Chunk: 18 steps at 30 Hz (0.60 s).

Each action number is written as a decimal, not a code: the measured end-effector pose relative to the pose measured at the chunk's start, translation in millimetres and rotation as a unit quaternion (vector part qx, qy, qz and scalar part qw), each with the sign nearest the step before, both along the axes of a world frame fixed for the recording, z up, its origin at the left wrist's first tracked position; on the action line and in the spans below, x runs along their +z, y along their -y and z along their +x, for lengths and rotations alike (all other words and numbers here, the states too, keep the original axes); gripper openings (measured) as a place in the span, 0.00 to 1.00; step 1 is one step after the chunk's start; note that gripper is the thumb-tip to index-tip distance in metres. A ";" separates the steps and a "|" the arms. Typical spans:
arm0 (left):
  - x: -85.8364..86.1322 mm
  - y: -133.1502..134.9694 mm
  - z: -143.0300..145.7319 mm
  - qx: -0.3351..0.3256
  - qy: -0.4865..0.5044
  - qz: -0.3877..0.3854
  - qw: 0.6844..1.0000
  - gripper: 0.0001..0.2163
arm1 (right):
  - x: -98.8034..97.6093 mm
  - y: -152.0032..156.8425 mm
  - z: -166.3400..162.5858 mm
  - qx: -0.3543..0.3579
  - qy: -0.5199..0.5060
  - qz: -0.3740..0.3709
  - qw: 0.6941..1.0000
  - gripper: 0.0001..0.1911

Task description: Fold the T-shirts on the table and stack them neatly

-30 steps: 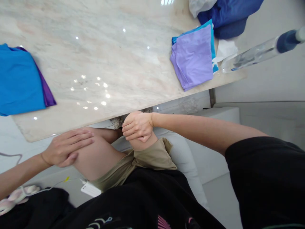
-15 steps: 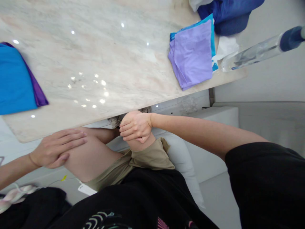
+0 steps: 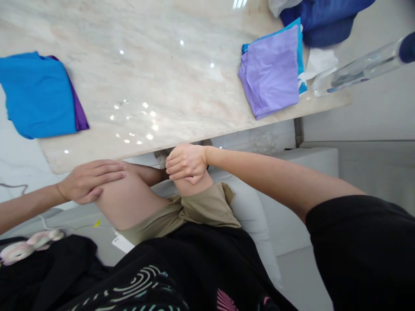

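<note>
My left hand [image 3: 97, 179] lies on my left knee with its fingers stretched out and holds nothing. Over my right knee [image 3: 191, 188] rests my right hand [image 3: 188, 163], its fingers draped across the skin, holding nothing. At the table's left end lies a folded blue cloth [image 3: 40, 95], with a dark purple cloth [image 3: 80, 113] showing from under its right edge. Toward the right end, a folded lavender cloth [image 3: 272, 73] sits on top of a bright blue one [image 3: 302, 60]. Neither hand touches the cloths.
The marble table [image 3: 181, 95] has its front edge just beyond my knees. A clear bottle [image 3: 359, 69], white tissue [image 3: 320, 62] and dark blue fabric [image 3: 327, 23] are at the right. A white tag or device with a cable [image 3: 122, 243] and black fabric [image 3: 65, 268] lie beside my left thigh.
The camera view has turned a little, so the table and cloths appear farther right and more of the blue cloth shows. Both hands stay on my knees.
</note>
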<state>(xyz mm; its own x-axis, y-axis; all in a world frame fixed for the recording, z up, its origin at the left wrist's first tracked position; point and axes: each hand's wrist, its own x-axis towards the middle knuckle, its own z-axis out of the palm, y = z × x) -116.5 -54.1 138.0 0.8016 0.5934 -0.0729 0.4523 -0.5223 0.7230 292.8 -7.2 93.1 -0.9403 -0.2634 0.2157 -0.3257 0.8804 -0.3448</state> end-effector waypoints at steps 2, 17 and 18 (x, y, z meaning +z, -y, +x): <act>-5.4 -5.2 -6.2 -0.032 -0.002 0.017 0.999 0.35 | -2.0 0.7 1.3 -0.010 -0.012 0.002 1.000 0.26; -7.2 -9.4 9.0 -0.038 -0.066 0.002 0.997 0.40 | -6.1 8.8 20.5 -0.086 -0.016 0.024 0.996 0.25; -4.6 -7.4 13.1 -0.019 -0.058 0.004 0.998 0.36 | -5.0 10.4 22.0 -0.093 -0.012 0.031 0.995 0.26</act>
